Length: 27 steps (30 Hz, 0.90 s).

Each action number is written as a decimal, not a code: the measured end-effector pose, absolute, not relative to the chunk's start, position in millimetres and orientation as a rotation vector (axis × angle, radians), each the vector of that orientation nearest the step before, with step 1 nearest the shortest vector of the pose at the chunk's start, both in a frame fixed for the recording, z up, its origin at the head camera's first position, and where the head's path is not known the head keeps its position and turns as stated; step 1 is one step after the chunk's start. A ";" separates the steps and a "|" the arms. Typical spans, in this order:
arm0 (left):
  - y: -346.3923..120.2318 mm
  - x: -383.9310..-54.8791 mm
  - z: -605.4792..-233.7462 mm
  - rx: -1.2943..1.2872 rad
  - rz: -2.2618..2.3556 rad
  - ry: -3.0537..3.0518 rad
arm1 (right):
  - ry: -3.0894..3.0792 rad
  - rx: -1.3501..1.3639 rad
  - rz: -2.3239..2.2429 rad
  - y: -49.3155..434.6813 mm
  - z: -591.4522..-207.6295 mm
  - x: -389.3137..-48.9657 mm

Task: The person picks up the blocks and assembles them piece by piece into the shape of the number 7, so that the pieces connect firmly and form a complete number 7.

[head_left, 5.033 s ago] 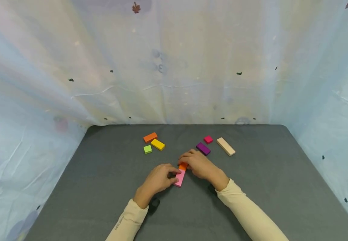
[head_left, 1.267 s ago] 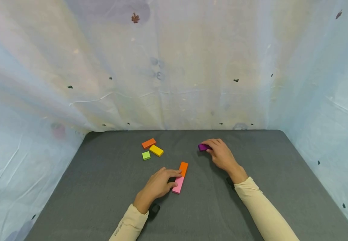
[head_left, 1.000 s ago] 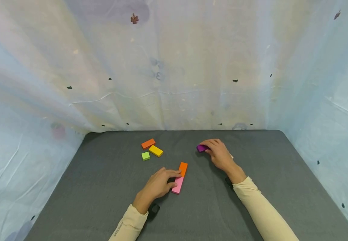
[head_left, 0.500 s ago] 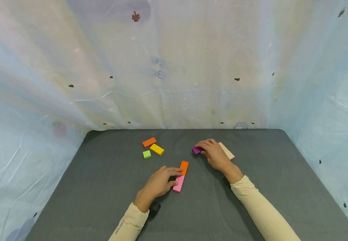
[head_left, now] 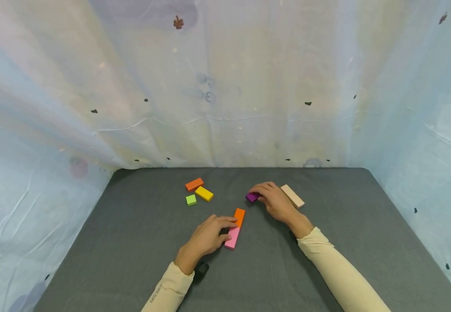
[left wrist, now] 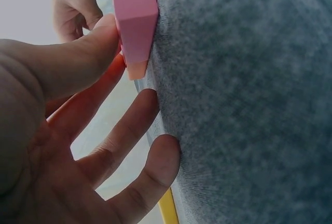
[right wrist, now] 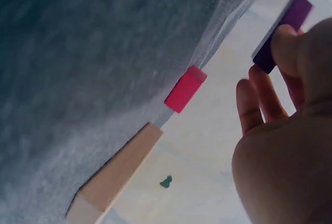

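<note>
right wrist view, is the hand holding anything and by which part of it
Yes: the right hand holds the purple rectangular block. The grip crosses its middle, with both ends showing; the far side is hidden.

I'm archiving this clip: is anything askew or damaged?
Nothing stands out. The pink block and orange block lie end to end beside the left hand. The right hand holds the purple block. No damage shows.

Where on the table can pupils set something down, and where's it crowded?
Bare table lies right of the wooden block, and between the yellow block and purple block. Crowded: around the yellow block, green block and far orange block, and at the left hand touching the pink block.
</note>
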<state>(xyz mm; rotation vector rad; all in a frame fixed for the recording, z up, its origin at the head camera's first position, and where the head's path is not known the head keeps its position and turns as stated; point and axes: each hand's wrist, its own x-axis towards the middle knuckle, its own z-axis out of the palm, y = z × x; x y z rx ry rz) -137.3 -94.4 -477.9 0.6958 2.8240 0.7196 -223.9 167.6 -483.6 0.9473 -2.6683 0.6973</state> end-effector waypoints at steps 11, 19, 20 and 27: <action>-94.6 -137.3 -479.4 0.707 0.718 2.832 | -2.611 1.100 0.737 155.0 -483.1 -222.5; -94.1 -137.3 -478.7 0.697 0.716 2.830 | -2.673 1.192 0.733 151.3 -481.3 -225.0; -94.1 -137.3 -478.7 0.691 0.716 2.829 | -2.676 1.200 0.734 150.5 -481.1 -225.7; -94.3 -136.8 -477.2 0.681 0.724 2.819 | -2.680 1.217 0.707 146.8 -480.4 -229.6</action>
